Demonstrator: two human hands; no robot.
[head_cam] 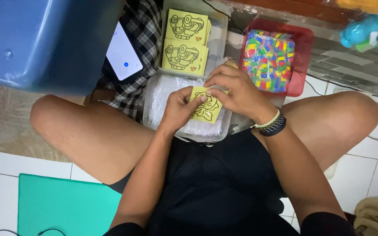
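Item in hand: one yellow card (pixel 208 107) with a black line drawing, pinched at its lower-left edge by the left hand (pixel 178 109) and at its top by the right hand (pixel 237 89), both closed on it.

It sits just above a clear tub of plastic sleeves (pixel 162 94).

Step, as judged: handling a single card; the next move calls for a steady fingertip hold.

Beyond: stacked yellow cards (pixel 185 41), a red tray of coloured packets (pixel 302 48), a phone (pixel 123 52).

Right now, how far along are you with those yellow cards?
Done: nothing visibly finished that I can tell. In hand: both the left hand and right hand grip one yellow card over the clear container. Left: two stacks of yellow cards wait in the tray beyond, beside the red basket of coloured packets.
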